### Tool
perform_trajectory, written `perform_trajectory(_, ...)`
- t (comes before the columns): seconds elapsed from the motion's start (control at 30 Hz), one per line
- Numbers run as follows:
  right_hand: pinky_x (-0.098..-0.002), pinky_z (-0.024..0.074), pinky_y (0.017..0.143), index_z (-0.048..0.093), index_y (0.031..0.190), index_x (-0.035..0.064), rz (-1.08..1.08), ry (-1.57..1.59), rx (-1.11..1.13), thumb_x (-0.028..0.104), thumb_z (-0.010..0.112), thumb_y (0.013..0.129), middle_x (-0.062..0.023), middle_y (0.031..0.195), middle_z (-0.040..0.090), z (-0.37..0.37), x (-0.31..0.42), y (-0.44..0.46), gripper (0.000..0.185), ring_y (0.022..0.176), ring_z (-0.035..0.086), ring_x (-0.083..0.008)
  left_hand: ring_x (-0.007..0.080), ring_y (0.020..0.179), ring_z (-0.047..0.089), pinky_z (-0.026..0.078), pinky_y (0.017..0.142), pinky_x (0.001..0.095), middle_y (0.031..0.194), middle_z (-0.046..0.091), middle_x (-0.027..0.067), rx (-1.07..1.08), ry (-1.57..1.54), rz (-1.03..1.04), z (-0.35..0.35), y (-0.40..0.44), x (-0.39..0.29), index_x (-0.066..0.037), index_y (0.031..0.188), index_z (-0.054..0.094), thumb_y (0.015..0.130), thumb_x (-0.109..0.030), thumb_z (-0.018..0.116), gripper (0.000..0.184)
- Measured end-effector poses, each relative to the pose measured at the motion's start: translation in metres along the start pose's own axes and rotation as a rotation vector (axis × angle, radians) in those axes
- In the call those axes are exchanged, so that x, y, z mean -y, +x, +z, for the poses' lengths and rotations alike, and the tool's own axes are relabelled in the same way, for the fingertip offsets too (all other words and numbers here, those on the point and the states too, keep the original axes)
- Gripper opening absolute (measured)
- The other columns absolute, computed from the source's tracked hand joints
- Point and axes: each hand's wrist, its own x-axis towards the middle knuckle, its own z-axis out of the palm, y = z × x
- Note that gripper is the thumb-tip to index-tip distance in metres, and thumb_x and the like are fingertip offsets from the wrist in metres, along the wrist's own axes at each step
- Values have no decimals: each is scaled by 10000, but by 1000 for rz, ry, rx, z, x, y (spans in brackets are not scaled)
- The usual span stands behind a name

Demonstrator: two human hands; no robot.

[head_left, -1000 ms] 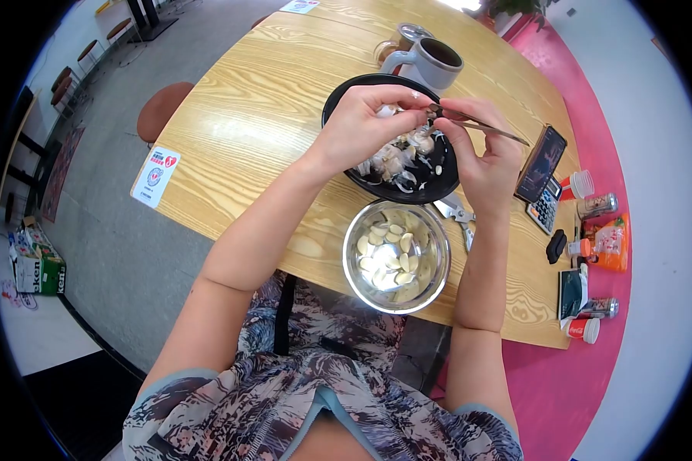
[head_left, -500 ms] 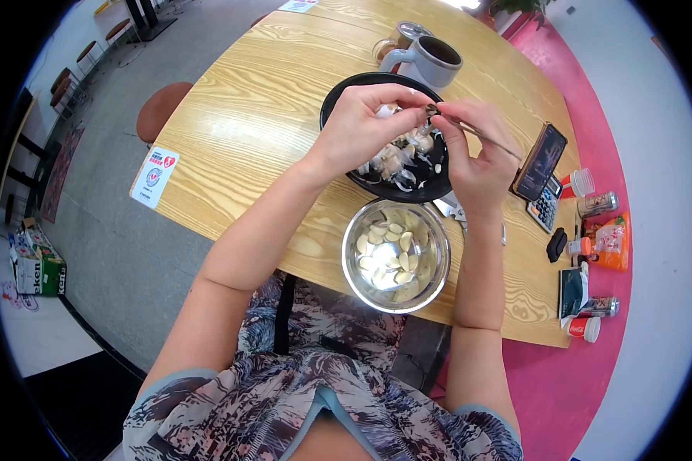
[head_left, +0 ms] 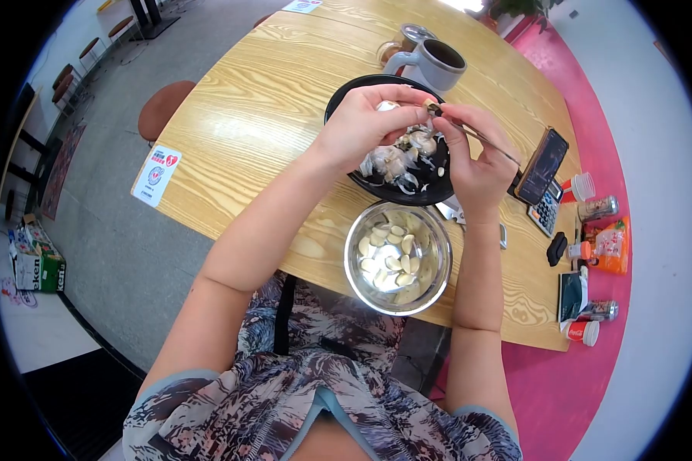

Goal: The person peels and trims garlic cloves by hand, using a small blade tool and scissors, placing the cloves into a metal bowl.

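My left hand pinches a small garlic clove between thumb and fingertips, above the black bowl. My right hand is closed around a slim metal tool, whose front end meets the clove; its exact shape is hidden by the fingers. Garlic heads and papery skins lie in the black bowl, partly covered by my hands. Nearer to my body stands a steel bowl with several peeled garlic cloves at its bottom.
Behind the black bowl stand a grey mug and a glass jar. To the right, a phone leans by a calculator. Cans, paper cups and an orange bag line the right edge. A metal object lies partly under my right forearm.
Both hands stay nearly in place, with small finger shifts at the clove. More of its pale yellowish surface shows at my left fingertips now. The whole view has shifted slightly.
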Motion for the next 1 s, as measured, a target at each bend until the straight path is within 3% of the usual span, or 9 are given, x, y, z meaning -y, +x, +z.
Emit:
perform_trajectory(0.1,-279,531,642,693,907,-7,-24,30,41,-92,735,753,-103,851,686,-4,-3,2,181,743,657,-196,17,527,374,259,460,171,664,506,-63,12,-186,-129,0,1,-8,-20,1147,660,948,-184,616,261)
perform_trajectory(0.33,-262,535,657,694,915,-21,31,124,91,-102,729,753,-95,867,690,-7,2,4,184,748,656,-171,2,520,358,224,440,172,642,467,-76,95,-254,-215,-11,5,0,-36,1116,664,959,-183,606,223)
perform_trajectory(0.83,-256,524,702,692,924,-44,192,214,79,-97,713,777,-88,894,693,-22,4,7,158,766,647,-131,10,572,396,259,460,164,764,556,-57,-189,-168,26,-17,9,2,-9,1123,655,932,-173,656,252)
perform_trajectory(0.93,-244,503,687,697,946,-27,385,234,59,-36,717,800,-69,860,695,-30,0,8,148,746,633,-112,9,570,390,256,466,162,786,565,-52,-160,-166,5,-15,8,0,-3,1155,644,933,-168,653,277)
perform_trajectory(1.0,-232,477,659,699,970,-3,692,10,442,43,728,815,-42,818,697,-33,-9,5,165,718,612,-92,6,573,388,251,468,157,790,570,-52,-90,-124,-1,-16,8,0,-2,1179,637,923,-157,660,300)
